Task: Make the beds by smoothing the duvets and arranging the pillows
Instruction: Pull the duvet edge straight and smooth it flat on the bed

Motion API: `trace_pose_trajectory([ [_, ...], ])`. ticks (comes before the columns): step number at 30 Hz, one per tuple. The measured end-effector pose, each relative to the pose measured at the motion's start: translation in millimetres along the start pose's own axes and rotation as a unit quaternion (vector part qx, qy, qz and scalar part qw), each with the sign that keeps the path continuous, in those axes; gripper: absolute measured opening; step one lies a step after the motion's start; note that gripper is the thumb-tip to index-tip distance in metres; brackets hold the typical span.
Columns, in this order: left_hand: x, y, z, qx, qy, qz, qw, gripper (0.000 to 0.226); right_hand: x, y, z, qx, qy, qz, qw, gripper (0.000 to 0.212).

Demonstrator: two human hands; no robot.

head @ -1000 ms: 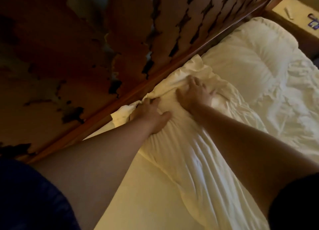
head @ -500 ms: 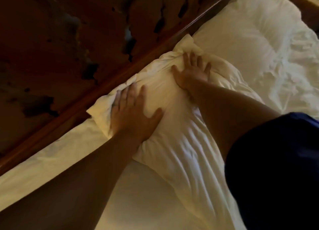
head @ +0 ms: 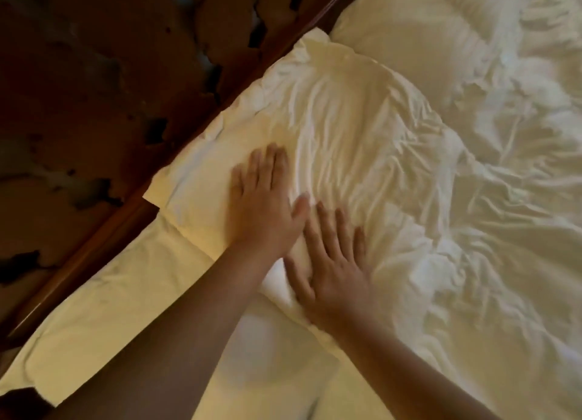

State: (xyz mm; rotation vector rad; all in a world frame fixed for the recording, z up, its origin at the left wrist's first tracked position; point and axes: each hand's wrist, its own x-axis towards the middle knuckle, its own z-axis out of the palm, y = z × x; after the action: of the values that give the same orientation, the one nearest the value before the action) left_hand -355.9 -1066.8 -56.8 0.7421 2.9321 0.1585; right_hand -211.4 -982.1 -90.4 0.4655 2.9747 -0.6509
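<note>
A cream pillow (head: 330, 111) is laid crosswise at the head of the bed, its long upper edge pushed against the dark wooden headboard (head: 104, 82) and its far corner touching a second pillow (head: 419, 38) at the upper right. The left hand (head: 263, 208) is pressed flat on the pillow's near end, fingers straight and together, nothing gripped. The right hand (head: 333, 265) is laid flat just beside it, fingers spread, on the pillow's lower edge where the rumpled white duvet (head: 491, 230) meets it. The thumbs are nearly touching. Bare fitted sheet (head: 104, 331) is left exposed along the headboard to the left of the pillow, below both forearms.
</note>
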Motion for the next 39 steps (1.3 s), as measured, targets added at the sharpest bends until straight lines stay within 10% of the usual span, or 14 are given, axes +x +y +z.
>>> trace_pose_trajectory([
  [7,-8,-38,-2,0.066,-0.069,-0.183,0.978,0.071,-57,17,26,0.120,0.021,0.331,0.936,0.102],
  [10,26,11,-32,0.054,-0.054,-0.143,0.987,0.069,-37,19,-2,0.135,0.038,0.300,0.944,0.096],
  [16,109,117,-4,-0.005,-0.050,0.205,0.978,0.068,108,85,-59,0.108,0.027,0.305,0.946,0.077],
  [25,242,64,45,0.129,-0.052,0.184,0.973,0.075,207,148,-51,0.026,-0.004,0.227,0.973,0.093],
  [32,260,58,53,0.078,-0.048,0.098,0.991,0.094,111,257,-32,0.004,-0.006,0.396,0.918,0.103],
  [39,194,106,34,0.092,-0.009,0.027,0.995,0.082,1,285,-36,0.035,0.006,0.337,0.941,0.080],
])
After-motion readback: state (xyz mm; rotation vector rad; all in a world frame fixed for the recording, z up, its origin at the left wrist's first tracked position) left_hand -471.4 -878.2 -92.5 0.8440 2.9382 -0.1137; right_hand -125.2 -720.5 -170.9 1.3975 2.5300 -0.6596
